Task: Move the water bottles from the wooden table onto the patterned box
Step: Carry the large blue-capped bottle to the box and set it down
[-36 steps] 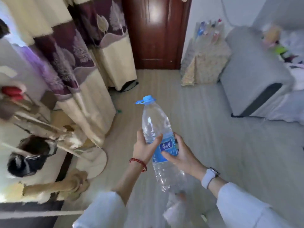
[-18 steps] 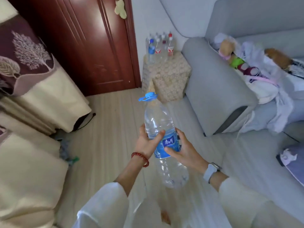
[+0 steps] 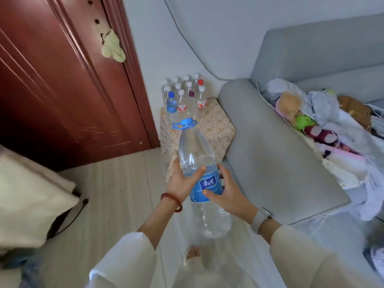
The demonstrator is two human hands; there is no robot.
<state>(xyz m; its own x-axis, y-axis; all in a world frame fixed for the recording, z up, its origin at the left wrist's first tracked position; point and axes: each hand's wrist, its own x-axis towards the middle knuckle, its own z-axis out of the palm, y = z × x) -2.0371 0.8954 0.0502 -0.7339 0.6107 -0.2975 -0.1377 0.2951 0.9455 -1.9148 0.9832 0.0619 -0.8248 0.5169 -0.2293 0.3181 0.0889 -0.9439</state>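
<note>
A large clear water bottle (image 3: 195, 154) with a blue cap and blue label is held upright in front of me, over the floor. My left hand (image 3: 182, 181) grips its left side at the label's top edge, and my right hand (image 3: 228, 194) grips its right side. Beyond the bottle stands the patterned box (image 3: 218, 125), beige with a small flower print, in the corner between the door and the sofa. Several small water bottles (image 3: 184, 98) stand on the box's back half, most with white caps, one blue, one red. The wooden table is out of view.
A dark red wooden door (image 3: 62, 90) fills the left. A grey sofa armrest (image 3: 270, 154) runs along the right of the box, and the seat holds plush toys and clothes (image 3: 322, 125). A cream curtain hem (image 3: 27, 196) lies at the left over the pale floor.
The view has swung right and closer: the curtains have left the frame, and the patterned box and sofa are nearer. Both hands keep the same hold on the large bottle.
</note>
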